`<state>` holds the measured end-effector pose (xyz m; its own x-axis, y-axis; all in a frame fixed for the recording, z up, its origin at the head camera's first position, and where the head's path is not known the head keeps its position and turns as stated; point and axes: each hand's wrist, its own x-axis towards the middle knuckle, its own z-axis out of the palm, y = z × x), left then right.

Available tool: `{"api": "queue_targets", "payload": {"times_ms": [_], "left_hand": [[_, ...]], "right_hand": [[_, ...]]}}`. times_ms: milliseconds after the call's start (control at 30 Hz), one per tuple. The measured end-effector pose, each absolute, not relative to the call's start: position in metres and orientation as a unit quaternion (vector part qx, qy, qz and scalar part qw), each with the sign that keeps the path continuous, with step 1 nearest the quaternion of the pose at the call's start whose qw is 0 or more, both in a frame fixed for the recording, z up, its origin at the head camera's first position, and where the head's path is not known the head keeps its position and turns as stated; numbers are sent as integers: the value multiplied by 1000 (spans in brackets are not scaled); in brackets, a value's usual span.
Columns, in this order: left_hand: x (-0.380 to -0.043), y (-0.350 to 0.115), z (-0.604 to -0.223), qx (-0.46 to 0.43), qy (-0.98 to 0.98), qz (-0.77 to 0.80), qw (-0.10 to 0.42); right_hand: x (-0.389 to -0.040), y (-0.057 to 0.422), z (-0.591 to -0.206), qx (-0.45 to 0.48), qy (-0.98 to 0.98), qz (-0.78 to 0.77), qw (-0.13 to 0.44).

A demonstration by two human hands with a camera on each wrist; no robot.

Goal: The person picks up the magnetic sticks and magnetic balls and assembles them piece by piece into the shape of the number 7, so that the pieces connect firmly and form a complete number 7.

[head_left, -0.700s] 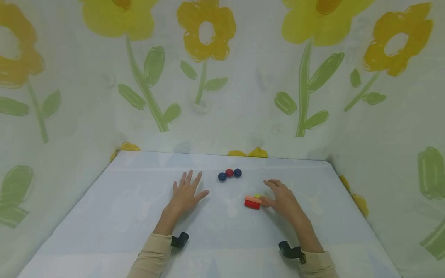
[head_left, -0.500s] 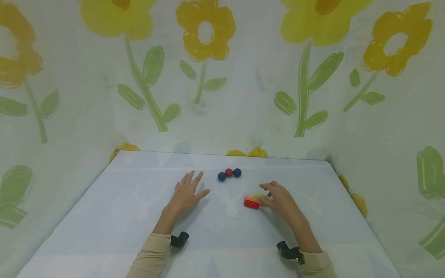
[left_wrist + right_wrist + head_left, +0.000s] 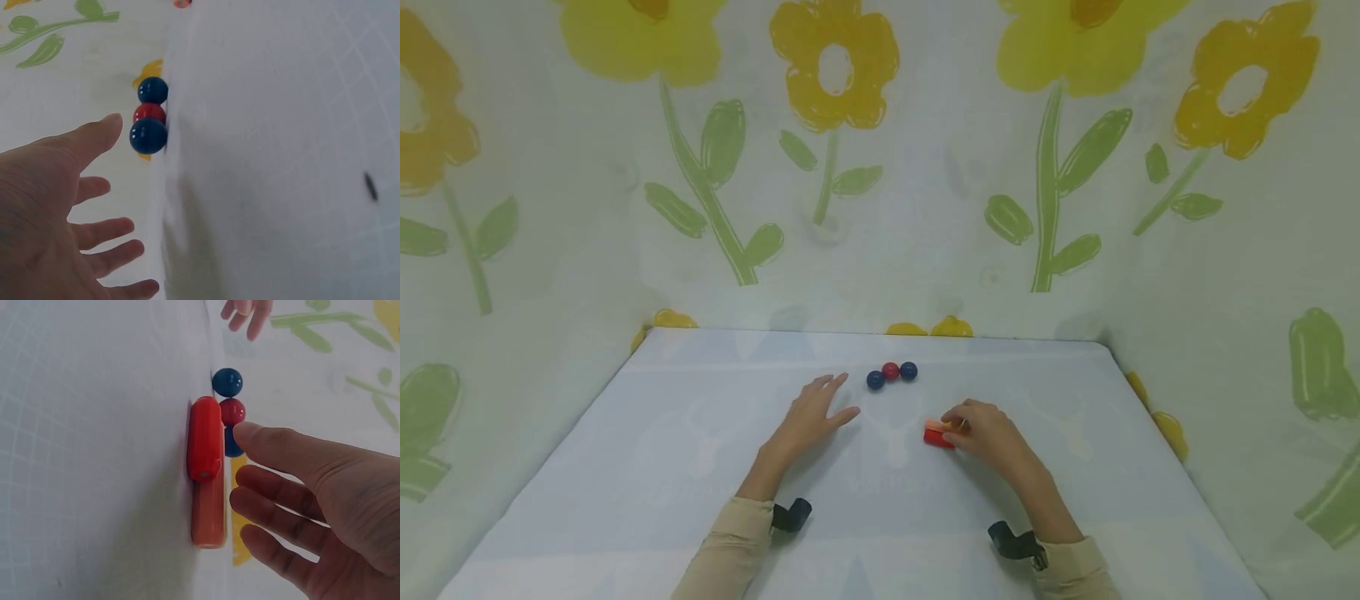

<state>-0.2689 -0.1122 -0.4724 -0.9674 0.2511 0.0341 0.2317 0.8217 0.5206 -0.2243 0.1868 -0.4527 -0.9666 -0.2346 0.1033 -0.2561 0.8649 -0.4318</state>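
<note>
A red cylinder [image 3: 937, 438] and an orange cylinder [image 3: 932, 425] lie side by side on the table. My right hand [image 3: 996, 442] is close over their right end, thumb and fingers bent but spread apart. In the right wrist view a gap shows between the thumb [image 3: 269, 444] and the other fingers, with the red cylinder [image 3: 205, 437] just beyond them. The yellow-green piece beside the cylinders is now mostly hidden behind this hand. To the left, my left hand [image 3: 808, 419] hovers with loosely spread fingers and holds nothing. It is nearest to the left blue ball [image 3: 876, 380].
A red ball [image 3: 891, 371] sits between the left blue ball and another blue ball [image 3: 908, 371], in a short row beyond the hands. The white table [image 3: 700, 467] meets a flower-printed cloth wall [image 3: 925, 250] at the back and sides.
My right hand has shifted left over the cylinders, its fingers bending closer to the thumb and covering the yellow-green piece. My left hand has turned and moved slightly right. The balls stay in their row.
</note>
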Motion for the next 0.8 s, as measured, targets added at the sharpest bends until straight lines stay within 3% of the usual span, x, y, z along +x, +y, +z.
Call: {"api": "queue_targets", "payload": {"times_ms": [800], "left_hand": [[-319, -99, -479, 161, 919, 359, 5]], "right_hand": [[-224, 175, -457, 152, -969, 193, 7]]}}
